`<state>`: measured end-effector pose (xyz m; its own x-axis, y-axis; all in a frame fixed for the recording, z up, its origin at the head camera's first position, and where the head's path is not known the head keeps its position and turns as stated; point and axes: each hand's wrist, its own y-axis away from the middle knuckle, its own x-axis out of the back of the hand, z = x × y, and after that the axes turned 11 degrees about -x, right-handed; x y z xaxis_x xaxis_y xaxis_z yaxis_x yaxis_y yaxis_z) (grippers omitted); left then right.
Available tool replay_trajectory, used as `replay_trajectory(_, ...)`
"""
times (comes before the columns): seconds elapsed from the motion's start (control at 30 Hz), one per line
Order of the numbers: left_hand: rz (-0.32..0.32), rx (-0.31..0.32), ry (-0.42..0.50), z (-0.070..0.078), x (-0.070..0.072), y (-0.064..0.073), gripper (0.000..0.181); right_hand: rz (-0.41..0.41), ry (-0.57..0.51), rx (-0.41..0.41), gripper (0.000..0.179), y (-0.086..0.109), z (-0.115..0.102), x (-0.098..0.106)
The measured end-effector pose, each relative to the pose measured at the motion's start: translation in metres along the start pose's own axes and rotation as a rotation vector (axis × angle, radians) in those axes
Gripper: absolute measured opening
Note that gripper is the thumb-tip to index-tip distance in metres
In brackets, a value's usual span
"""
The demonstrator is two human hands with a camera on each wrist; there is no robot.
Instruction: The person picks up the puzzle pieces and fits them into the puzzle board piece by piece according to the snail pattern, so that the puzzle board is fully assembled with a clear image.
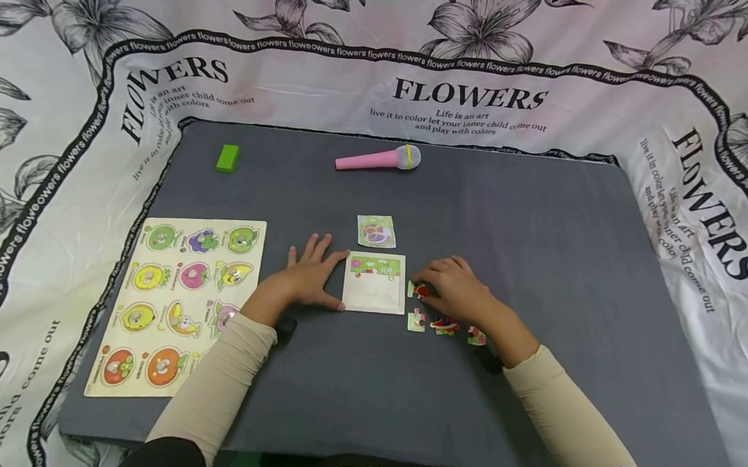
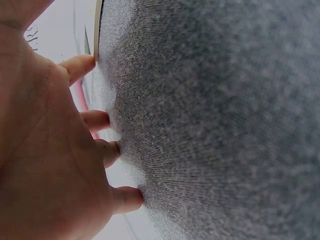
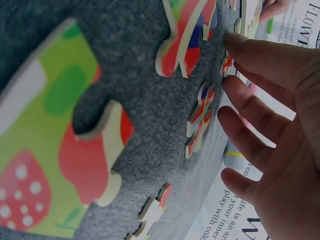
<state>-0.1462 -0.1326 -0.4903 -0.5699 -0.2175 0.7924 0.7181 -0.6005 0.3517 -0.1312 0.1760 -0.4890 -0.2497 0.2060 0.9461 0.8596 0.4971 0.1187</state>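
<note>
A small square puzzle tray [image 1: 374, 300] lies mid-table, with several green pieces [image 1: 375, 266] fitted along its top. My left hand [image 1: 309, 276] is spread flat beside it, thumb and index finger touching the tray's left edge. In the left wrist view, the fingertips [image 2: 129, 198] rest on the grey cloth. To the right of the tray, my right hand [image 1: 456, 289] pinches a red-and-green puzzle piece [image 3: 227, 65] at the table surface between thumb and index finger. Several loose pieces [image 1: 416, 321] lie below and under that hand, some partly hidden.
A picture card [image 1: 376, 231] lies just above the tray. A large fruit board [image 1: 173, 305] sits at left, partly covered by the left forearm. Farther back are a green block [image 1: 227, 158] and a pink toy microphone [image 1: 371, 159]. A flower-printed cloth [image 1: 330, 89] borders the grey tabletop [image 1: 537, 220].
</note>
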Motion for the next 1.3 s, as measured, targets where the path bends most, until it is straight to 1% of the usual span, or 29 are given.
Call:
replay_trajectory(0.27, 0.002, 0.019, 0.005, -0.004, 0.003, 0.005, 0.107, -0.006, -0.004, 0.005, 0.034, -0.007, -0.006, 0.000)
replay_trajectory(0.43, 0.003, 0.026, 0.009, -0.007, 0.003, 0.008, 0.108, -0.011, -0.002, 0.011, 0.034, -0.010, -0.008, 0.004)
replay_trajectory(0.6, 0.006, 0.028, 0.002, -0.008, 0.003, 0.009, 0.107, 0.026, -0.005, 0.030, 0.033, -0.015, -0.011, 0.007)
replay_trajectory(0.7, 0.009, 0.018, -0.008, -0.007, 0.003, 0.008, 0.106, 0.059, 0.001, 0.050, 0.032, -0.018, -0.014, 0.009)
replay_trajectory(0.8, 0.002, 0.006, -0.012, -0.006, 0.003, 0.006, 0.105, 0.083, -0.007, 0.070, 0.031, -0.021, -0.022, 0.011)
replay_trajectory(0.9, -0.009, 0.002, -0.014, -0.003, 0.004, 0.004, 0.105, 0.086, -0.007, 0.088, 0.029, -0.027, -0.034, 0.009)
replay_trajectory(1.13, -0.016, 0.007, -0.018, -0.002, 0.004, 0.002, 0.105, 0.063, 0.019, 0.133, 0.032, -0.047, -0.061, -0.006)
replay_trajectory(1.3, -0.009, 0.012, -0.011, -0.003, 0.004, 0.004, 0.105, 0.051, 0.034, 0.125, 0.031, -0.057, -0.073, -0.014)
